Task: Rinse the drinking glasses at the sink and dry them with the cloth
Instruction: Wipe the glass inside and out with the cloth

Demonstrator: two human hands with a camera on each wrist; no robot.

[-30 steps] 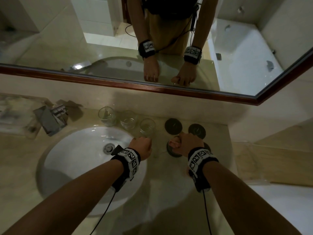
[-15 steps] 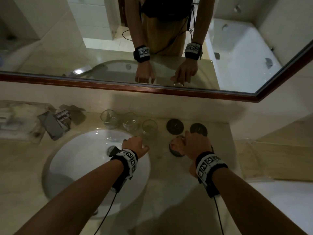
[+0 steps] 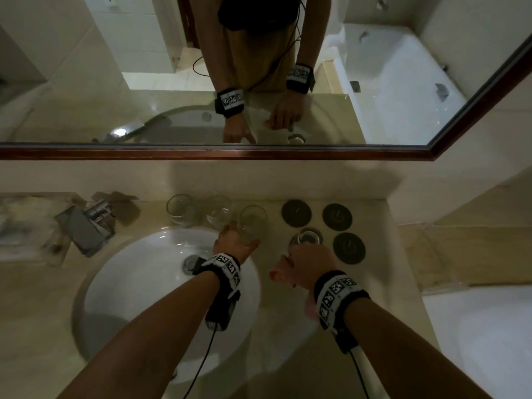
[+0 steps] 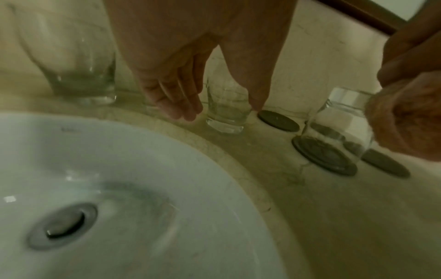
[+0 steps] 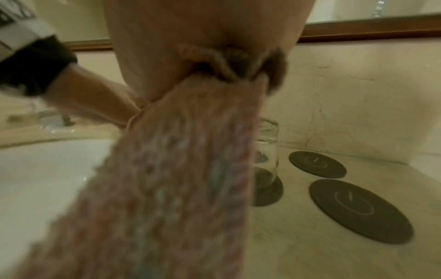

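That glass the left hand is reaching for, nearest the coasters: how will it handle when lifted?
The glass looks rigid and breakable, being clear glass. Its thick base suggests it sits bottom-heavy and is unlikely to tip. Smooth walls could slip if wet, so the left hand should probably wrap its fingers round it firmly.

We saw four round dark mats [image 3: 296, 213] on the counter [image 3: 288, 355]. A big mirror [image 3: 86, 82] with a brown frame hung above. It showed a white bathtub [image 3: 403, 82].
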